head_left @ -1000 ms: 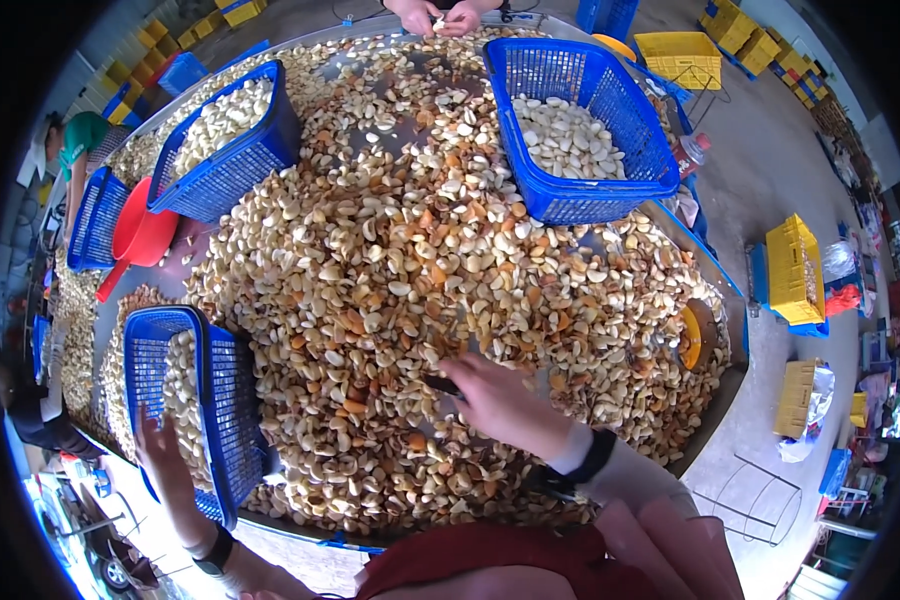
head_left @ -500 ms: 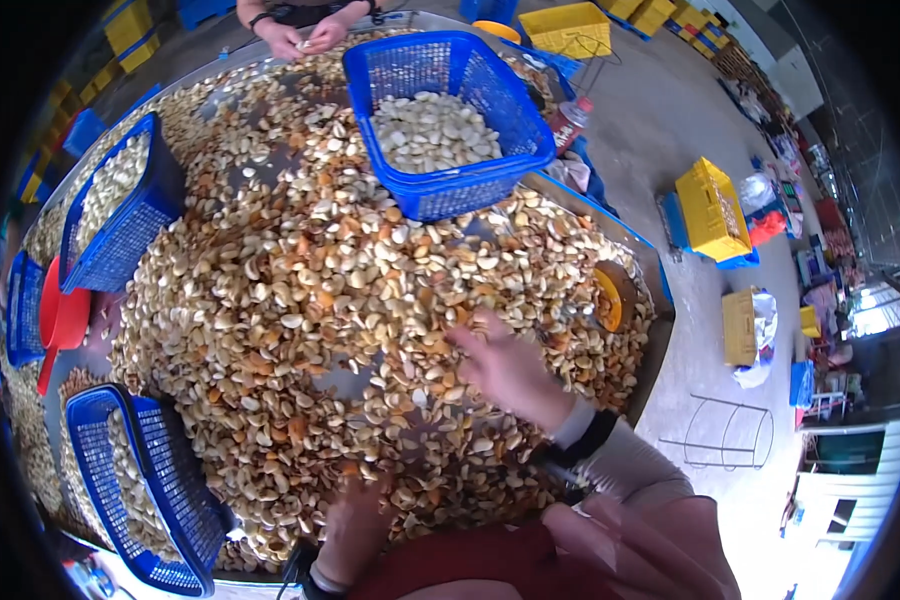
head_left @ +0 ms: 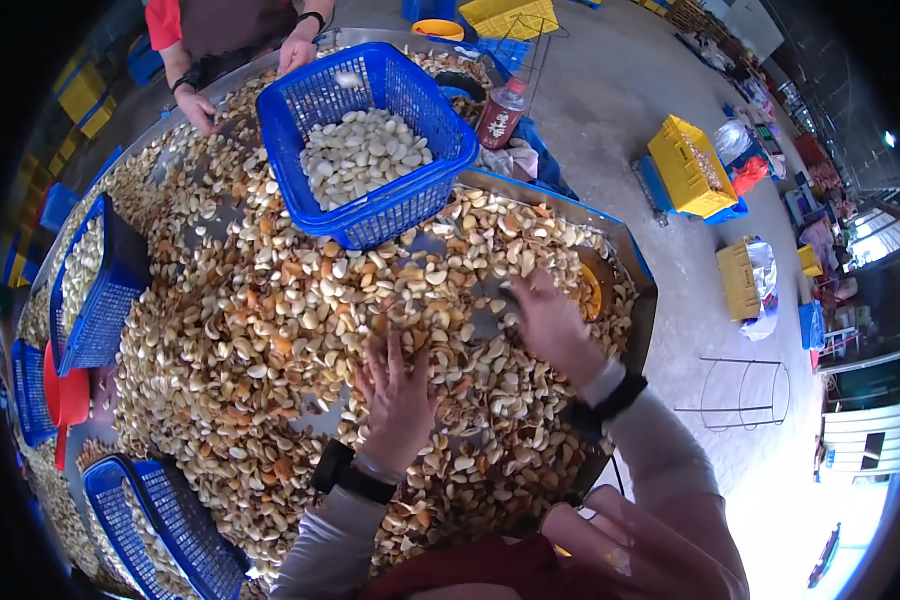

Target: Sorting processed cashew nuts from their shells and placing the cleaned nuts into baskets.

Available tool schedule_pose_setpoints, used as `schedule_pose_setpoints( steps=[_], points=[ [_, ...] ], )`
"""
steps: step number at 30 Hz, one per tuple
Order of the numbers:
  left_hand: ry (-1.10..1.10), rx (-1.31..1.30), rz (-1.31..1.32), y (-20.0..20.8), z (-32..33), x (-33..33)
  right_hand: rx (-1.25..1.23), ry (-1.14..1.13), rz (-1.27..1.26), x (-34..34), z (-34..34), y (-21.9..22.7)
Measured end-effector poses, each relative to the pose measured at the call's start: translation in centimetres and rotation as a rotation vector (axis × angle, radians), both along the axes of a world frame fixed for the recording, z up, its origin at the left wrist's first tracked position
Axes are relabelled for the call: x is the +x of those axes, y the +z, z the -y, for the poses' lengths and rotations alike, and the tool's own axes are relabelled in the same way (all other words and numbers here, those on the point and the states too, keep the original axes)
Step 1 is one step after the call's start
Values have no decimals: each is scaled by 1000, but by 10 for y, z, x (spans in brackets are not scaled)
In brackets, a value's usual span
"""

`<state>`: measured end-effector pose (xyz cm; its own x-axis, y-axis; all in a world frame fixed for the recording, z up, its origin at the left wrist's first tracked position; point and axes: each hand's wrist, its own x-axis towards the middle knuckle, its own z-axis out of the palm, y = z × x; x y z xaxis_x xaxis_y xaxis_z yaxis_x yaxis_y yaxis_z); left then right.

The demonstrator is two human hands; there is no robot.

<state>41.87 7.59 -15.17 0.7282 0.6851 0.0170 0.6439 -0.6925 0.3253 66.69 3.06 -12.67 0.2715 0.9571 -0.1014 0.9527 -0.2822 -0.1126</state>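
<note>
A deep heap of nut-like pieces (head_left: 240, 330), cream, orange and brown, covers the metal-topped table. My left hand (head_left: 400, 405) lies palm down on the middle of the heap, fingers spread, holding nothing I can see. To its right my right hand (head_left: 555, 325) reaches into the pieces by a bare patch of metal; its fingers are blurred and partly hidden, so their grip does not show. Beyond both hands, a blue basket (head_left: 385, 205) sits on the heap with whiter pieces (head_left: 365, 155) inside. One pale piece is blurred above them.
Across the table a co-worker's hands (head_left: 295, 50) are near the basket. More blue baskets (head_left: 105, 300) and a red scoop (head_left: 65, 390) line the left side. A yellow bowl (head_left: 588, 292) lies by the right rim. A bottle (head_left: 500, 115) stands behind the basket; yellow crates (head_left: 690, 165) are beyond.
My left hand has moved forward and right from the near edge onto the middle of the heap. My right hand has shifted right and slightly forward. The co-worker's hands have parted. The view has shifted.
</note>
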Motion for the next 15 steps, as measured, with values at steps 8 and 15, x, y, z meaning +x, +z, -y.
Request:
schedule_pose_setpoints(
  steps=[8,15],
  points=[
    [-150,-38,-184,3,37,-34,75,233,-376,-51,26,-23],
    [418,10,-225,-9,-102,-73,3,273,-463,-54,10,-30]
  ],
)
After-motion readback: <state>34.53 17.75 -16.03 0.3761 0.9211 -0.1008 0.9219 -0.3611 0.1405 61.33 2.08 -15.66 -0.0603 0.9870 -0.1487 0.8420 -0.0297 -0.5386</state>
